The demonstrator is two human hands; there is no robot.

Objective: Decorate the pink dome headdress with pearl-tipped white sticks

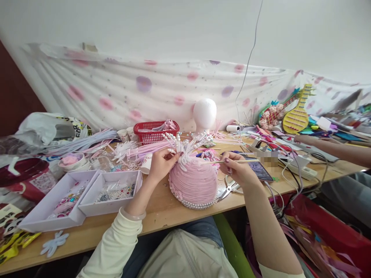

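A pink domed cap (193,183) wound with soft cord stands on the table in front of me, with a row of pearl beads round its lower edge. White pipe-cleaner-like sprays with pearl tips (185,152) rise from its top. My left hand (166,162) pinches at the base of these sprays, on the cap's upper left. On the other side, my right hand (236,168) holds a thin pale stick (249,160), its far end close to the top of the cap. Whether that end touches the cap I cannot tell. Scissors (229,188) lie below my right hand.
Two white boxes of beads (59,224) (110,208) sit at left. Behind are a red basket (149,135) and a white foam head (205,112). A tablet (259,170), a power strip (301,170) and cables lie right. Another person's arm (327,144) reaches in there.
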